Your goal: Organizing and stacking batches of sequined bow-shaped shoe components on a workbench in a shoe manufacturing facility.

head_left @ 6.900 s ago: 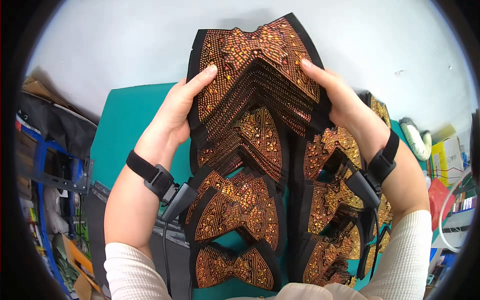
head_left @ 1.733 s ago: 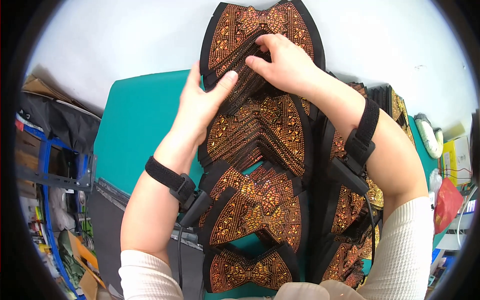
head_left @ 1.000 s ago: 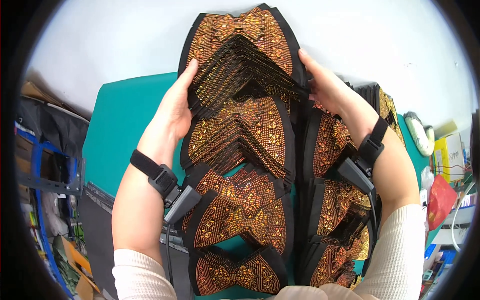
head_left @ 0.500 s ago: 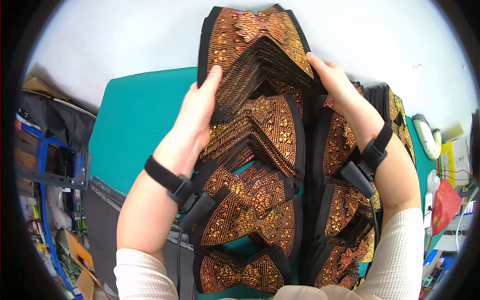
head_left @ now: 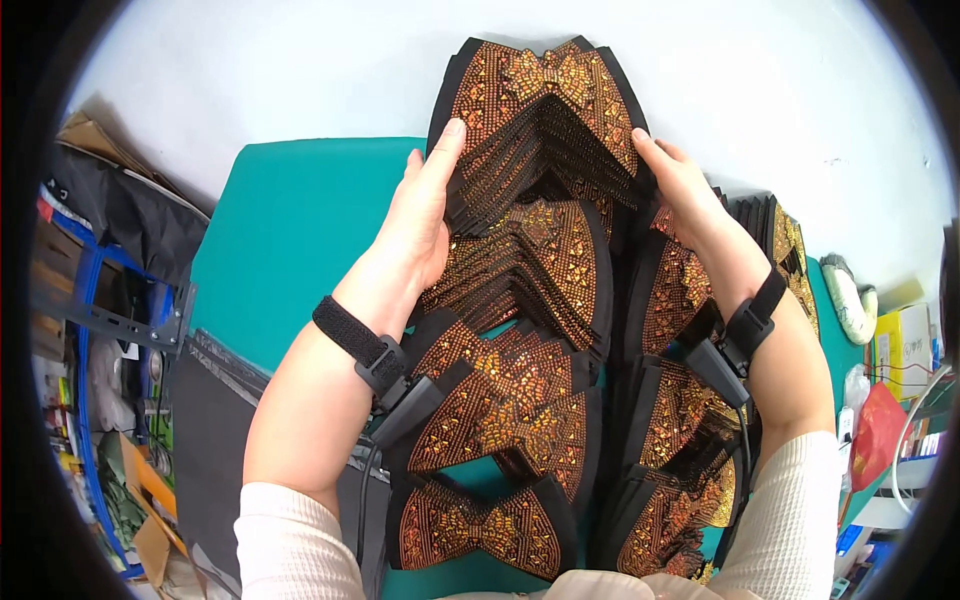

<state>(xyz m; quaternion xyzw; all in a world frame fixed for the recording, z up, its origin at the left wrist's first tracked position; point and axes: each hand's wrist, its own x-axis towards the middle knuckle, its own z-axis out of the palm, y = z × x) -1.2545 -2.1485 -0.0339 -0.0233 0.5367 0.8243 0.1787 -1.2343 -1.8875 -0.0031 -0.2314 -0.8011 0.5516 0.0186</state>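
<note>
Between my two hands is a far stack of black fabric pieces [head_left: 545, 85], bow-shaped and studded with orange and gold rhinestones. My left hand [head_left: 425, 205] presses its left edge, thumb along the top and the other fingers mostly hidden. At the right edge, my right hand [head_left: 685, 190] grips with its thumb on top and fingers underneath. Below it, toward me, similar stacks overlap in a column: a fanned stack [head_left: 560, 250], a middle stack [head_left: 520, 390] and a near stack [head_left: 485, 530]. A second column of studded pieces [head_left: 665, 410] lies under my right forearm.
A green tabletop [head_left: 300, 220] carries the stacks, with a white wall [head_left: 300, 70] behind it. Dark grey sheet material [head_left: 230, 450] lies at the left. On the right are a pale coiled bundle [head_left: 848, 300], a yellow box [head_left: 900, 345] and a red item [head_left: 875, 435]. Blue shelving [head_left: 90, 400] stands left.
The far stack has come a little nearer and to the right, with both hands still at its sides. Its top piece now lies flatter. The nearer stacks look much the same.
</note>
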